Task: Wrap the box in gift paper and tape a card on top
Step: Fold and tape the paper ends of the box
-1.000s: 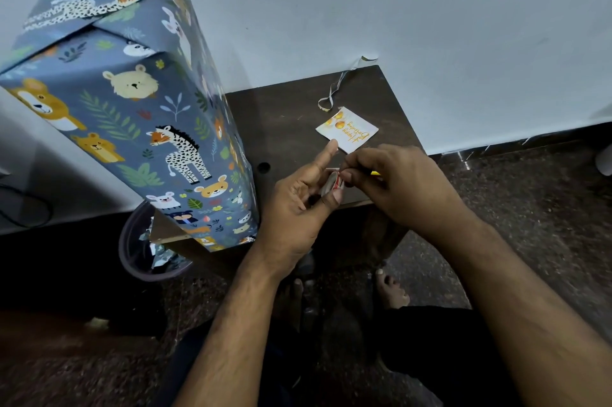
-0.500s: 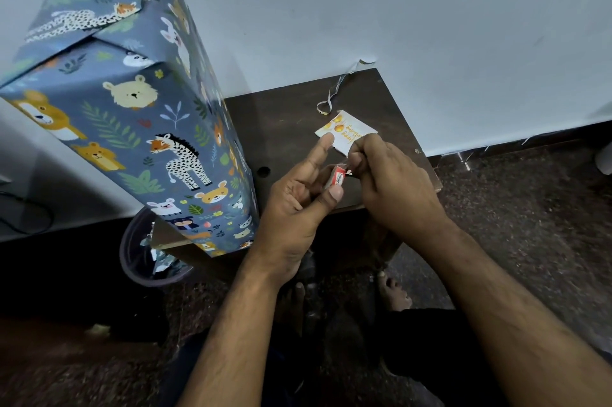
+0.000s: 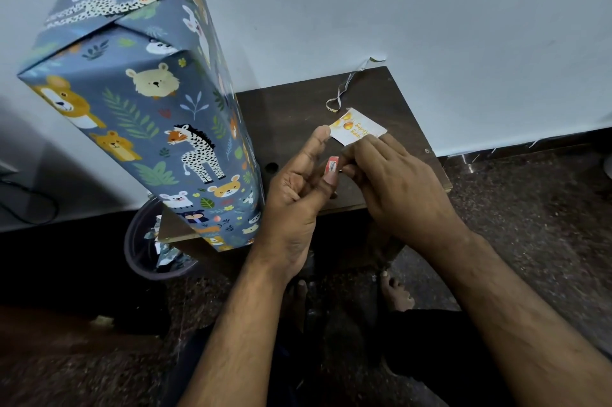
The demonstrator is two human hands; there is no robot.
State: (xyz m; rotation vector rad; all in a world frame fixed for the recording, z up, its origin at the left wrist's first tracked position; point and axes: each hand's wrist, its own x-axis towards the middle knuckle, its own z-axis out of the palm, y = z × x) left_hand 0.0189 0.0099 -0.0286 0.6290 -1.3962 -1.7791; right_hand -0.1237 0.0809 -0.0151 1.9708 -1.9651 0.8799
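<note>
A tall box [image 3: 139, 102] wrapped in blue animal-print paper stands upright on the left side of a small dark wooden table [image 3: 291, 115]. A white greeting card [image 3: 359, 126] with orange print lies flat on the table near the wall. My left hand [image 3: 298, 194] holds a small roll of tape [image 3: 332, 164] with a red-and-white label, thumb and fingers curled around it. My right hand [image 3: 397, 188] meets it from the right and pinches at the roll's edge with its fingertips. Both hands hover over the table's front edge, just in front of the card.
A thin curled strip of paper [image 3: 344, 88] lies behind the card by the white wall. A dark round bin [image 3: 139, 251] with paper scraps sits on the floor below the box. My bare feet [image 3: 395, 290] rest on the speckled floor under the table.
Both hands have shifted slightly toward the card. The tape roll's red label now shows more plainly between them, and my right fingertips have moved onto its edge.
</note>
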